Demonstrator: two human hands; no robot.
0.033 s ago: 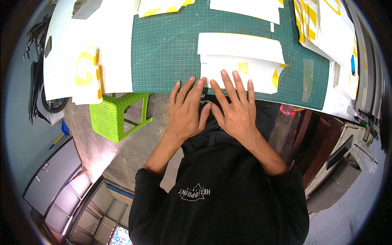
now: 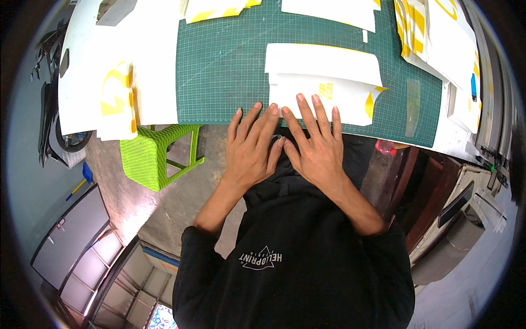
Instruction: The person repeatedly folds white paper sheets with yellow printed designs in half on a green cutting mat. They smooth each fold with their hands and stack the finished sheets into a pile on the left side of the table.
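A folded white paper sheet with yellow print (image 2: pixel 323 68) lies on the green cutting mat (image 2: pixel 224 71), close to its front edge. My right hand (image 2: pixel 315 142) rests with spread fingers, its fingertips on the near part of the sheet. Beside it my left hand (image 2: pixel 252 145) lies palm down at the mat's edge, fingers stretched out. Its index fingertip is at the sheet's near left corner; the other fingertips are over the mat. The two thumbs come close together, and neither hand grips anything.
Stacks of yellow-and-white folded paper (image 2: pixel 118 104) lie on the white table at left, with more paper (image 2: pixel 438 44) at far right. A clear strip (image 2: pixel 412 107) rests on the mat. A green stool (image 2: pixel 145 156) stands below the table, and a red-capped bottle (image 2: pixel 386 147) shows near its edge.
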